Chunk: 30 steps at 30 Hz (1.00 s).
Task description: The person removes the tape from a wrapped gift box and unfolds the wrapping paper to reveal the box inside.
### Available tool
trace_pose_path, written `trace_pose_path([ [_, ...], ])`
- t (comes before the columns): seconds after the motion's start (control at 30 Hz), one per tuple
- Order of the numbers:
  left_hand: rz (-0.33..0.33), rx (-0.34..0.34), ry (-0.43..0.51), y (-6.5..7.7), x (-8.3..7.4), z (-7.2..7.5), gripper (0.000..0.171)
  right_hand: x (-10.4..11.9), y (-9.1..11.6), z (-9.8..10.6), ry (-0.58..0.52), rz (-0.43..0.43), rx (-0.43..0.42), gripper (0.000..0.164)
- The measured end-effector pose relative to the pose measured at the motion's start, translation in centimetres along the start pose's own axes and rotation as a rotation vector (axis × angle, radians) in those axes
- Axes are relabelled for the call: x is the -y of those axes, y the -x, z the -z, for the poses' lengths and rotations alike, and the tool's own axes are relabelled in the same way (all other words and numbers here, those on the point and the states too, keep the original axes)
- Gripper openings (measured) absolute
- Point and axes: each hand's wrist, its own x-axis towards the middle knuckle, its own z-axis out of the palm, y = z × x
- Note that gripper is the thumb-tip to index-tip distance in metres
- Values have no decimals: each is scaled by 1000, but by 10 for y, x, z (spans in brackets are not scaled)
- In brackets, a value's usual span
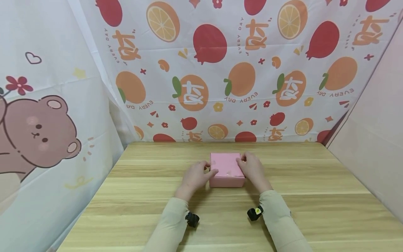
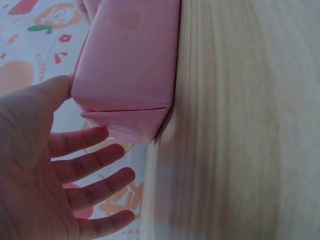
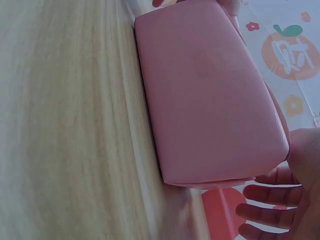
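Note:
A pink box (image 1: 225,164) sits on the wooden table, its lid down, with a small piece of clear tape near the lid's front edge. My left hand (image 1: 196,175) is at the box's left end, thumb on the top edge. In the left wrist view, the left hand's index fingertip (image 2: 101,131) meets the end flap and the other fingers stretch out spread apart. At the right end, my right hand (image 1: 253,170) rests its thumb on the top edge. In the right wrist view, the right hand's fingers (image 3: 272,194) extend beside the box end, partly hidden.
The wooden table (image 1: 141,217) reaches back to a fruit-printed cloth (image 1: 214,115). A bear-printed cloth (image 1: 56,140) hangs on the left, and a pale panel (image 1: 374,126) borders the right. Black wrist cameras (image 1: 192,219) sit at both sleeves.

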Motion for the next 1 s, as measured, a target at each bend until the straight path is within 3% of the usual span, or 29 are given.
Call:
trace_pose_path([
  [0.23, 3, 20, 28, 1, 1, 0, 50, -6, -2, -5, 72, 99, -51, 17],
  [0.5, 5, 29, 51, 1, 1, 1, 49, -10, -4, -5, 48, 159, -59, 16],
  [1.0, 15, 39, 93, 1, 1, 2, 50, -22, -4, 4, 16, 74, -16, 15],
])
